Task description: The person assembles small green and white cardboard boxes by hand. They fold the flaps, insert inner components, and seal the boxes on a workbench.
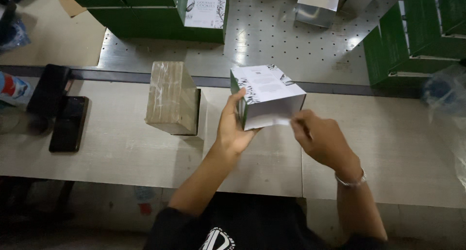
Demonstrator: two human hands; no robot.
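Note:
A white and green carton box (267, 92) is held above the pale wooden table (121, 148), near its middle. My left hand (234, 126) grips the box's left side from below. My right hand (318, 136) pinches the white flap at the box's lower right edge; a metal bracelet sits on that wrist. To the left of the box stands a brown stack wrapped in clear plastic (170, 97).
A black phone (69, 124) and a dark case (48, 90) lie at the table's left. Behind is a perforated metal surface (272, 41) with green cartons (160, 9), more green cartons at right (417, 31), a silver box (318, 5) and a plastic bag (444, 92).

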